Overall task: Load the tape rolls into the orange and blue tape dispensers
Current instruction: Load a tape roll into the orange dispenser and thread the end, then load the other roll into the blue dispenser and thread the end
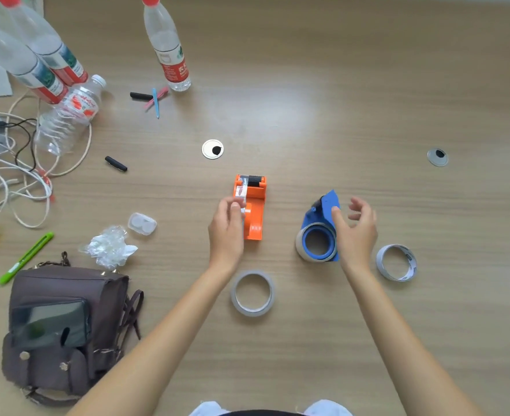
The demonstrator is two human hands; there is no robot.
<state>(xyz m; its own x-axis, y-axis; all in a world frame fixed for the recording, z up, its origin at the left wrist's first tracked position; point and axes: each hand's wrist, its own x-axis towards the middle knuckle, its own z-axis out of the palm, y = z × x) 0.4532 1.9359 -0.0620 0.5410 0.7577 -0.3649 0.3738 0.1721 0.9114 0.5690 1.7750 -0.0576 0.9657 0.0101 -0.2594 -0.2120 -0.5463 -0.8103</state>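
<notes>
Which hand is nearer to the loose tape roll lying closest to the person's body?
The left. The left hand is at the orange dispenser, just beyond the tape roll and slightly to its left. The right hand is farther off, beside the blue dispenser.

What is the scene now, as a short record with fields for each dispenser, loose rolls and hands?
orange tape dispenser: no roll on it, left hand grips its side
blue tape dispenser: tape roll on its hub
right hand: thumb touches blue dispenser, fingers loosely spread
loose rolls: clear roll near the person, white roll at right
</notes>
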